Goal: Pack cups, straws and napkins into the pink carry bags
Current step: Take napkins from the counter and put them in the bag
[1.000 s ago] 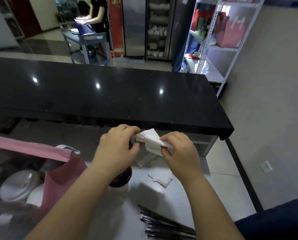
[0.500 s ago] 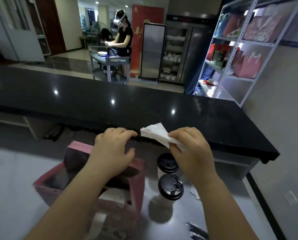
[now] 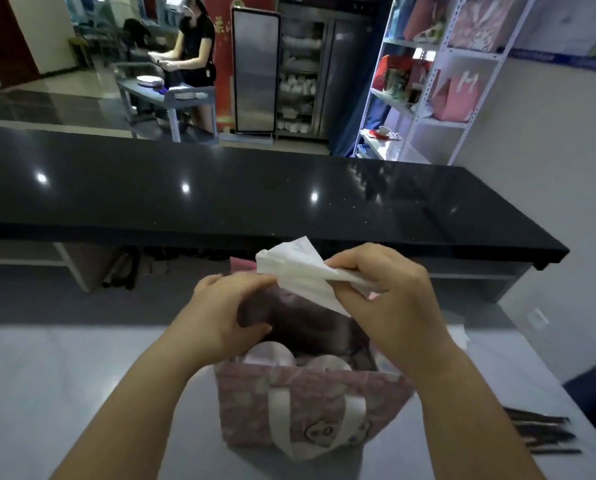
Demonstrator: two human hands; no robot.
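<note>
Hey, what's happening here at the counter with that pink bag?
A person is packing a pink carry bag that stands on the grey table. Their right hand pinches a white napkin just above the bag's open mouth. The left hand is at the bag's rim, but it is unclear whether it grips it. Two lidded cups sit inside. Dark straws lie on the table to the right.
</note>
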